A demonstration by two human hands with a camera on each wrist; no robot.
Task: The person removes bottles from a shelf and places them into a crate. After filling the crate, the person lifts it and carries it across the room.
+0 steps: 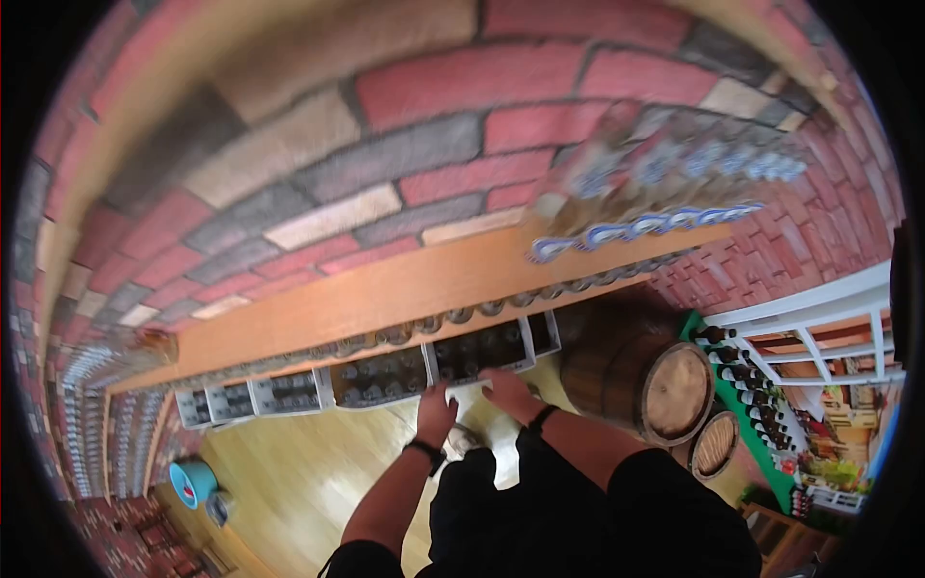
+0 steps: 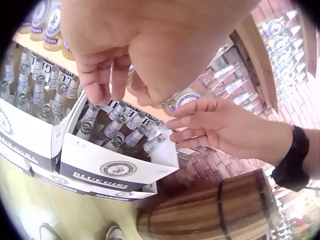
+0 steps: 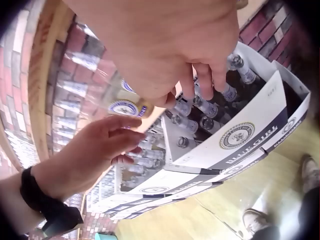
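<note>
Both hands hover over open white cardboard boxes marked "BLUE GIRL", packed with clear glass bottles. My left hand (image 1: 436, 416) is loosely bent with nothing in it, above bottles (image 3: 145, 160) in the right wrist view. Close beside it, my right hand (image 1: 508, 393) reaches over a box (image 2: 112, 167) of clear bottles (image 2: 120, 127). Its fingers (image 3: 202, 77) hang slightly curved by the bottle necks, right at them in this view, and no bottle is lifted. A black band sits on the left wrist and another on the right.
A wooden shelf (image 1: 385, 294) with bottles runs above the boxes along a brick wall (image 1: 318, 212). Wooden barrels (image 1: 617, 376) stand on the right, near dark bottles (image 1: 756, 385) on a green ledge. A blue bucket (image 1: 193, 484) is on the floor at the left.
</note>
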